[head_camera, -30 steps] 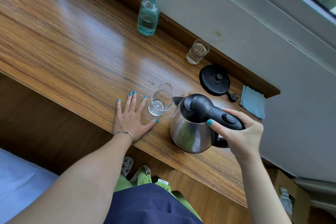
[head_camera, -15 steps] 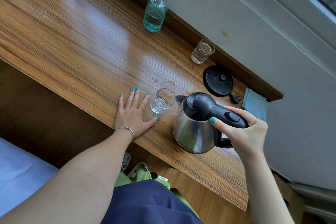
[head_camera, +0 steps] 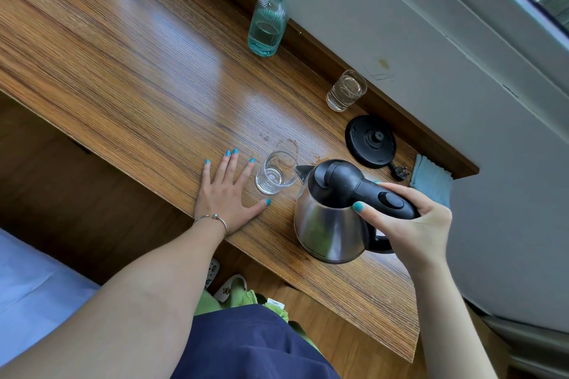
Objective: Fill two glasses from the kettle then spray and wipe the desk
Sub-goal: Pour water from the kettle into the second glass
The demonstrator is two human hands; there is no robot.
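head view: two hands over one wooden table (head_camera: 138,64). right hand (head_camera: 412,218) grips the handle of the one steel kettle (head_camera: 329,224), spout just beside the near glass (head_camera: 275,177). left hand (head_camera: 224,194) lies flat, fingers spread, beside that glass. second glass (head_camera: 346,91), one spray bottle (head_camera: 268,26), one kettle base (head_camera: 371,141) and one blue cloth (head_camera: 431,178) sit along the back edge.

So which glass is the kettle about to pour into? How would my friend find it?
Look along the wooden desk to the flat left hand near its front edge. The near glass stands between that hand and the steel kettle, just under the spout. Unlike the far glass by the wall, it looks almost empty.
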